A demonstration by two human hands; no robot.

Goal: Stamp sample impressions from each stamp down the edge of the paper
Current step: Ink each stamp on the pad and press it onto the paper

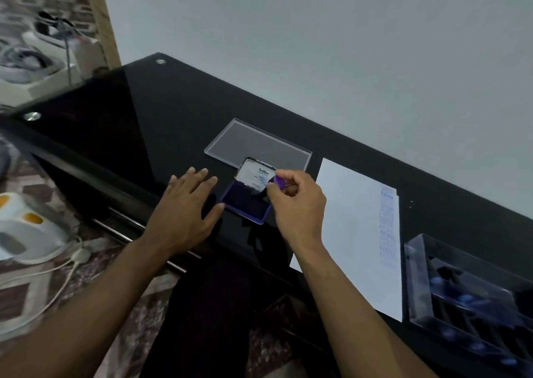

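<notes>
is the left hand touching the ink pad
Touching: in the head view the left hand's thumb tip meets the near left corner of the ink pad.

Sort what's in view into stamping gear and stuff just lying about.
Job: purple stamp pinched in the right hand; open ink pad, with the left hand flat beside it; paper with impressions down its edge; stamp box.

Lying about: clear lid; white appliance and cables on the floor.

The stamp tray runs off-frame; paper's impressions seem illegibly blurred.
</notes>
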